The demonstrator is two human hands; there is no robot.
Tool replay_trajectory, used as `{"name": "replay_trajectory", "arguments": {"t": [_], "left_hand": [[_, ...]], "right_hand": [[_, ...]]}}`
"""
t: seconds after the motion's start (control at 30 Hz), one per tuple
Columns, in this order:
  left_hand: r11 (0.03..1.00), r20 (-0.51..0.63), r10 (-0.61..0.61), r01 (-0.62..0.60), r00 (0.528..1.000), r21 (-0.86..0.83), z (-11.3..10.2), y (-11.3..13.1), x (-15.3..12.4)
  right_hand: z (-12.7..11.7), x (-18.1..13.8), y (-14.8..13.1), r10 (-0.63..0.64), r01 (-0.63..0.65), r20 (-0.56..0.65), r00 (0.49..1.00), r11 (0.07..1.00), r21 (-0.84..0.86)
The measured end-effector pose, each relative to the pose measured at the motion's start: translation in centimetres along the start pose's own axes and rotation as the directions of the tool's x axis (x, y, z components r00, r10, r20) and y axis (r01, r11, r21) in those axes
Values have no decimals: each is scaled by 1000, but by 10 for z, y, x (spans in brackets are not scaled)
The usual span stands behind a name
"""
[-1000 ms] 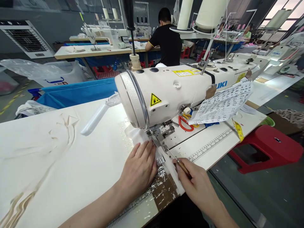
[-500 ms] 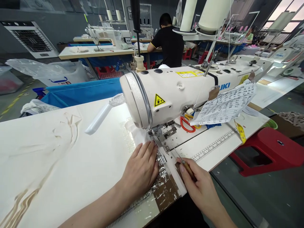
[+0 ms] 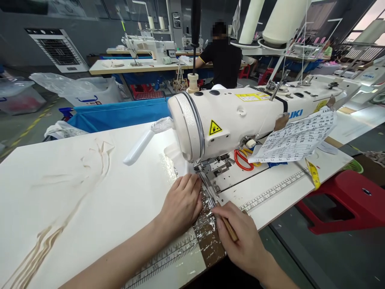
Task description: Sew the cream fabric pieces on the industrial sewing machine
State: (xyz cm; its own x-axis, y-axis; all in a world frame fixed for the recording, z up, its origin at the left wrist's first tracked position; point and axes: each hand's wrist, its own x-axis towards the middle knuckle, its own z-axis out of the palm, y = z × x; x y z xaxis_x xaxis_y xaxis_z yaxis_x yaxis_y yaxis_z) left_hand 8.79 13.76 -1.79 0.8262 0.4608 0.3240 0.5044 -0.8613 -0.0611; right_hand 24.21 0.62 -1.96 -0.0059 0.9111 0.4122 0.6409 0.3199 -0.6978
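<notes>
white fabric point(image 3: 90, 192) lay spread over the worktop point(image 3: 270, 200), running from the left edge up to the presser foot point(image 3: 207, 170) of the cream sewing machine point(image 3: 240, 116). the left hand point(image 3: 182, 202) lay flat on the cloth just left of the foot, its fingers point(image 3: 192, 182) stretched out together and pressing down, holding nothing. the right hand point(image 3: 240, 237) sat just beside it at the near edge of the worktop, its fingers pinched around a thin wooden-handled tool point(image 3: 229, 228); the handle ran back across the hand and the tip, mostly hidden under the fingers, pointed toward the foot. between the two hands a strip of shiny clear tape point(image 3: 207, 224) covered a brown patch on the worktop, and a printed ruler point(image 3: 270, 192) ran along the front edge to the right.

behind the foot, red-handled scissors point(image 3: 242, 158) rested on the machine bed, partly under a printed sheet of paper point(image 3: 297, 136) taped to the machine arm. a yellow measuring tape point(image 3: 313, 174) hung over the worktop's right edge, above a red plastic stool point(image 3: 345, 200). a yellow warning sticker point(image 3: 215, 127) showed on the machine head. a blue cloth bin point(image 3: 120, 114) stood behind the worktop, and farther back a person in a black shirt point(image 3: 224, 60) sat at another machine
</notes>
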Motion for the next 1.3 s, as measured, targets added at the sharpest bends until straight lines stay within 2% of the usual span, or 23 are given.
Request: {"name": "replay_trajectory", "arguments": {"t": [0.1,0.23,0.43,0.83,0.93,1.07,1.2,1.3], "left_hand": [[997,3,-18,18,1000,-71,1,-3,2],[990,1,-20,19,1000,-142,3,-6,1],[993,-50,-2,-4,999,-120,4,-7,1],[988,-23,-41,37,999,-150,6,-17,2],[988,-51,-48,40,998,-151,8,-22,2],[976,-43,-88,78,995,-205,4,-23,2],[959,122,-95,123,988,-254,-26,-20,-12],[956,205,-53,109,977,-273,-57,-18,-41]], "right_hand": [[9,11,2,-68,73,31,997,979,-191],[17,24,3,-80,91,45,996,909,-406],[20,30,3,-49,81,75,996,851,-518],[29,31,-3,28,52,101,994,706,-706],[28,30,-4,10,56,91,996,723,-689],[22,19,-5,-79,89,42,996,836,-541],[11,5,-1,-122,128,39,992,932,-338],[4,0,4,-95,103,49,994,970,-220]]}}
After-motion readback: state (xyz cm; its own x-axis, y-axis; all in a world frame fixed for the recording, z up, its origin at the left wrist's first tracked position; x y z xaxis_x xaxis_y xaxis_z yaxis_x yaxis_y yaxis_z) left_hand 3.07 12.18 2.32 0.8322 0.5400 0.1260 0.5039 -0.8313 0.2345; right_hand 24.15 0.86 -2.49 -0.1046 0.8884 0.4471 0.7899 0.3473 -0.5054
